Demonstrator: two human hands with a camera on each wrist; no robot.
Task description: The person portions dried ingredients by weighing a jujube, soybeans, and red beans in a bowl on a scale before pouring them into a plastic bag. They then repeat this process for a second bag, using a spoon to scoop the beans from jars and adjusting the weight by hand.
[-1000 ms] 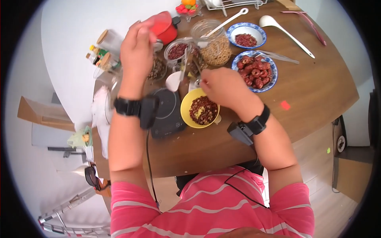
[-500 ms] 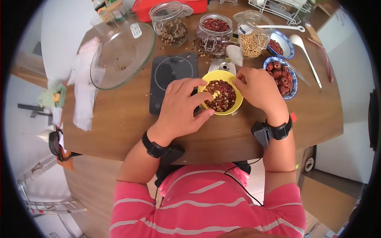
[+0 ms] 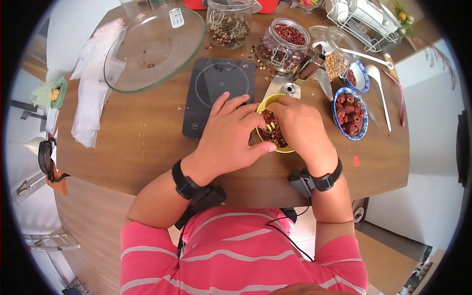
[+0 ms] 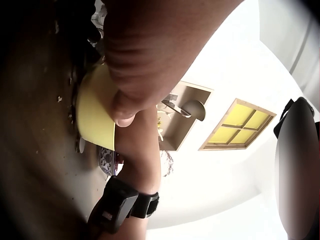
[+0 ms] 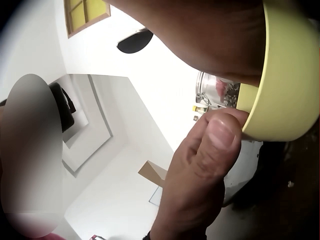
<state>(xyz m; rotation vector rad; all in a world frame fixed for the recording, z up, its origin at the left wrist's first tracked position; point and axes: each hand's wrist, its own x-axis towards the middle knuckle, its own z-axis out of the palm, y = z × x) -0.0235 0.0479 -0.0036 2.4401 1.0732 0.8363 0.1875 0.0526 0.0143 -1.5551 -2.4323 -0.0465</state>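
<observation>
A yellow bowl [image 3: 282, 150] holds mixed red and brown beans and grains, with small bright yellow bits [image 3: 269, 127] on top. My left hand [image 3: 223, 135] grips its left side, thumb at the near rim and fingers bent over the edge. In the left wrist view, that thumb [image 4: 125, 119] lies at the rim of the bowl. My right hand [image 3: 302, 125] reaches down into the bowl from the right; its fingertips are hidden inside. The right wrist view shows the bowl's wall [image 5: 295, 80] close by and the left thumb [image 5: 222, 132] at its edge.
Behind the bowl stand a metal plate [image 3: 278, 86], a jar of red beans [image 3: 290, 37] and a darker mixed jar [image 3: 228, 27]. A black cooktop [image 3: 219, 73] and glass dish [image 3: 152, 49] lie left. Right are dried red fruit [image 3: 349, 115] and a white ladle [image 3: 381, 93].
My left hand came down from the back of the table to the bowl's left side. My right hand moved from behind the bowl to its right rim, then into it.
</observation>
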